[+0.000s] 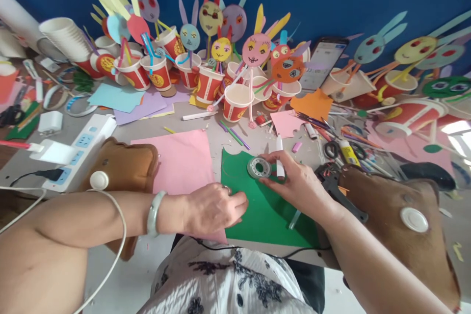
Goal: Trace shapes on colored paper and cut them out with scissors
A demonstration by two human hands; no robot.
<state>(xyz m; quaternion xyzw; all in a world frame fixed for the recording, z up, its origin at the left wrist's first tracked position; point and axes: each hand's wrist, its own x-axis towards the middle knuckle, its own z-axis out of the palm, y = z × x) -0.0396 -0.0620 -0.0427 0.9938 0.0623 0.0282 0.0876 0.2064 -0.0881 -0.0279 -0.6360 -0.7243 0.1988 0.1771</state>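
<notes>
Curving around the right-hand edge of a tape roll [251,168], the fingers of the right hand [300,179] stand parted, with a white marker [280,144] showing between them; whether they grip the tape roll is unclear. Left of them, the left hand [211,206] curls its fingers closed over green paper [265,223], anything pinched being hidden. Beyond both, paper cups [236,109] stand on the counter [191,125].

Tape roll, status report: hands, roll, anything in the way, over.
Right hand at tape roll, firm grip unclear. Left hand curled over green paper's left edge, contents hidden. Marker close beside roll, partly covered by right hand.
</notes>
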